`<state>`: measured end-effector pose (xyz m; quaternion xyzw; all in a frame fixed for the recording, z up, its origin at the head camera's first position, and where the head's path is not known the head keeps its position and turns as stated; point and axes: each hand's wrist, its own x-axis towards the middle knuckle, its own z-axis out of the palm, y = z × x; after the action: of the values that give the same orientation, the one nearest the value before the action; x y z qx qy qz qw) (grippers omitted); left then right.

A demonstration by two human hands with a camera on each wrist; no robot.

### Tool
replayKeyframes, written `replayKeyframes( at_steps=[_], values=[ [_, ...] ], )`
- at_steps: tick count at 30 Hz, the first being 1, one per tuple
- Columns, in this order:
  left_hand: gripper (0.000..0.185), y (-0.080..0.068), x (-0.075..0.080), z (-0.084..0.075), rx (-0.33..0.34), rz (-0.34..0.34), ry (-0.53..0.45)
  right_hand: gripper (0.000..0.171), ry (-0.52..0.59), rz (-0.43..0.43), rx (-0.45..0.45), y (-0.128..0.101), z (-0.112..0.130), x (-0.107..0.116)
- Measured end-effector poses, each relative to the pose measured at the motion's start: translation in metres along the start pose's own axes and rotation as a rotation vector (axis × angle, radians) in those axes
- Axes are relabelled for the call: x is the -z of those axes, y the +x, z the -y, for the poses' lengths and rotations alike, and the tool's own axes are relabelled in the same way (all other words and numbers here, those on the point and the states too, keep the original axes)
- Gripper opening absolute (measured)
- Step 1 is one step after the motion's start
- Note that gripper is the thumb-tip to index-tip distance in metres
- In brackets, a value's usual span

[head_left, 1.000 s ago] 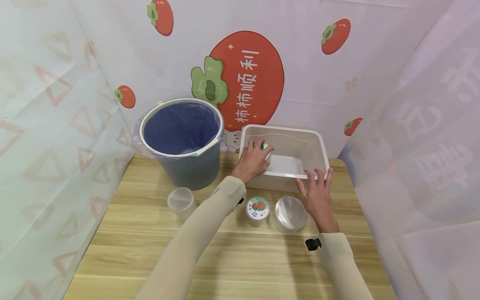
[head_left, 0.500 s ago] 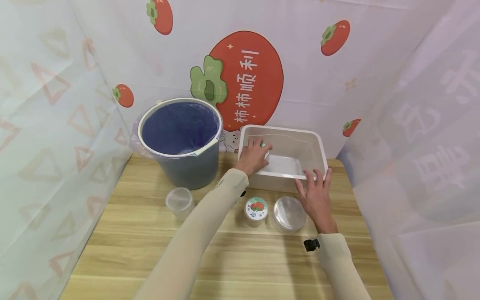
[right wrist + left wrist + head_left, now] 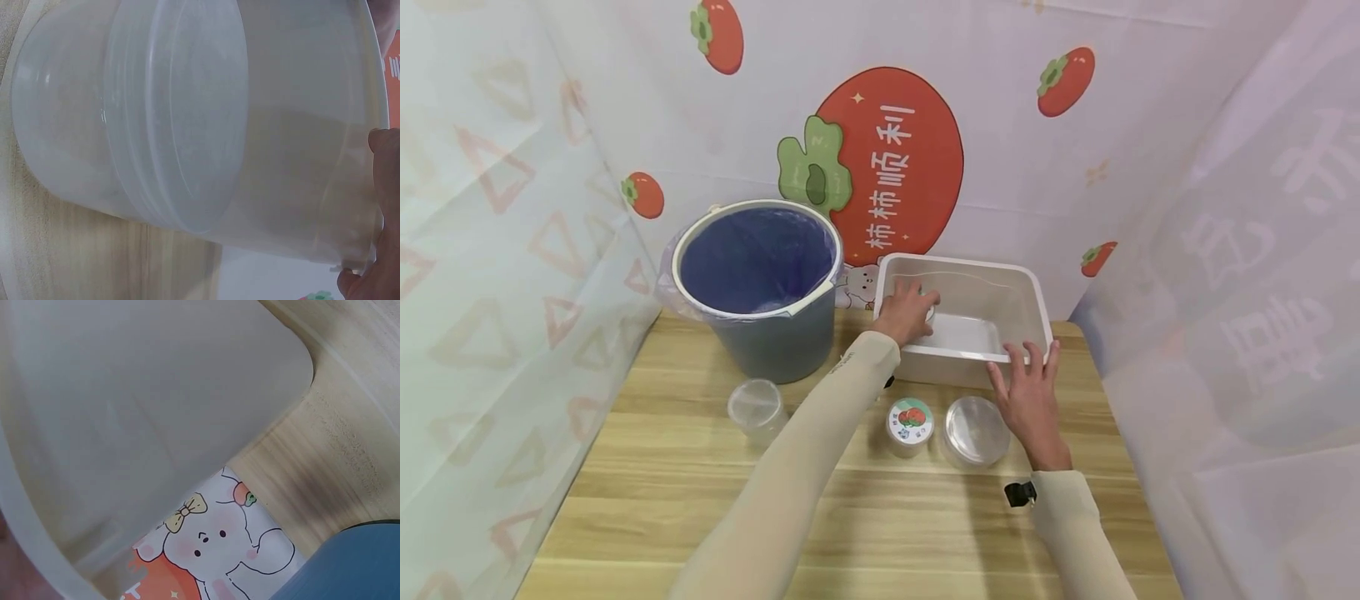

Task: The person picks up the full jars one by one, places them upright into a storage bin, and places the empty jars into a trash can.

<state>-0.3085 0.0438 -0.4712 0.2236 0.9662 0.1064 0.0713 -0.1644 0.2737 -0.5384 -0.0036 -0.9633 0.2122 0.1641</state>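
In the head view, my left hand (image 3: pixel 904 313) is inside the left end of a white plastic bin (image 3: pixel 961 355). It holds a small round tub with a pale lid (image 3: pixel 930 314), mostly covered by the fingers. My right hand (image 3: pixel 1033 404) grips the bin's front rim near the right corner, fingertips over the edge and thumb on the outside. Before the bin stand a small tub with a persimmon-printed lid (image 3: pixel 910 422) and a wider clear round container (image 3: pixel 977 430). The right wrist view shows that clear container (image 3: pixel 181 119) close up. In the left wrist view, the bin's outer wall (image 3: pixel 156 381) hides the held tub.
A blue-grey bucket (image 3: pixel 775 342) lined with a thin plastic bag stands left of the bin. Nearer on the wooden table (image 3: pixel 910 533) is a clear cup-like container (image 3: pixel 756 406), beside the left sleeve. A printed curtain (image 3: pixel 1000 183) hangs behind and along both sides.
My left hand has lowered deeper into the bin with the small tub, whose printed lid shows less now. The right hand stays on the rim.
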Motion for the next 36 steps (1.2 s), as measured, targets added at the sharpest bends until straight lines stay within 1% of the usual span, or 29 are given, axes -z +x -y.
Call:
replayKeyframes(
  at_steps=[11,16,20,23,27,31,33,36],
  values=[
    [0.053,0.001,-0.014,0.005,0.000,0.052,-0.037,0.048,0.012,-0.027,0.031,-0.002,0.000,-0.003],
    [0.052,0.004,-0.018,0.007,-0.022,0.083,-0.048,0.048,0.013,-0.049,0.045,-0.003,-0.002,-0.003],
    [0.052,0.006,-0.018,0.007,-0.058,0.117,-0.068,0.047,0.011,-0.051,0.041,-0.002,-0.003,-0.004],
    [0.051,0.003,-0.016,0.009,-0.074,0.141,-0.081,0.047,0.013,-0.043,0.040,-0.001,-0.001,-0.005],
    [0.047,0.000,-0.013,0.009,-0.076,0.171,-0.054,0.047,0.020,-0.044,0.053,-0.001,0.000,-0.006],
    [0.041,-0.001,-0.010,0.005,-0.115,0.196,-0.001,0.046,0.020,-0.075,0.060,-0.002,-0.002,-0.004],
    [0.040,0.000,-0.010,0.003,-0.123,0.206,0.013,0.046,0.017,-0.084,0.066,-0.003,-0.003,-0.002],
    [0.040,0.001,-0.012,0.004,-0.104,0.226,0.020,0.046,0.011,-0.086,0.079,-0.003,-0.002,-0.002]
  ],
)
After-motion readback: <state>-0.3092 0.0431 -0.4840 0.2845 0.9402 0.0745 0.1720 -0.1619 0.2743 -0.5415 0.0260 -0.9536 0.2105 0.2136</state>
